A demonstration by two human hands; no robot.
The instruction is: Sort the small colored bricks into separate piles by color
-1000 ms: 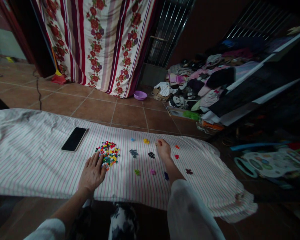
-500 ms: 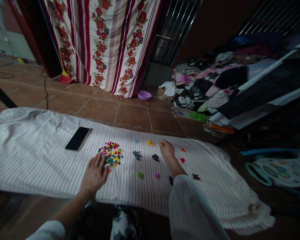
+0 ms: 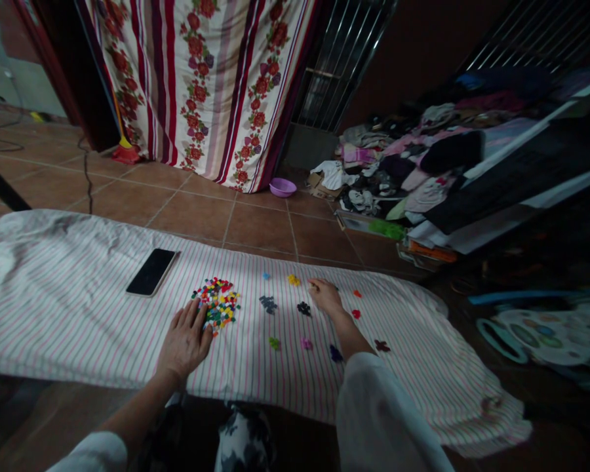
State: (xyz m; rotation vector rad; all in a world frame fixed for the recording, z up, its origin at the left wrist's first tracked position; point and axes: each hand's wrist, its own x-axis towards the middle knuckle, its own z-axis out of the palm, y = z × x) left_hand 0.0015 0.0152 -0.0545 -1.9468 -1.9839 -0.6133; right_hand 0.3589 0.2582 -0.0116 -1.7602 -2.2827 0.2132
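My left hand (image 3: 185, 337) rests palm down on the striped cloth, fingers stretched out over the near left edge of a pile of small mixed-colour pieces (image 3: 223, 305). My right hand (image 3: 326, 296) is low over the cloth with fingers curled together; whatever they hold is too small to make out. Just left of it lie a yellow group (image 3: 294, 280) and a black group (image 3: 303, 308). Grey pieces (image 3: 268, 303), light blue (image 3: 266, 276), green (image 3: 274, 343), pink (image 3: 306, 343) and dark blue (image 3: 335, 353) form separate groups. Right of the hand are orange (image 3: 356, 293), red (image 3: 356, 314) and dark red (image 3: 382, 345) ones.
A dark-screened phone (image 3: 151, 272) lies left of the mixed pile on the striped cloth (image 3: 78, 295). Beyond, a purple basin (image 3: 282, 187) stands on the tiled floor by a floral curtain (image 3: 201, 85). Clothes (image 3: 403, 157) are heaped at the right.
My right hand has shifted slightly left, toward the yellow and black groups. My left hand stays at the pile, and the whole view has moved a little.
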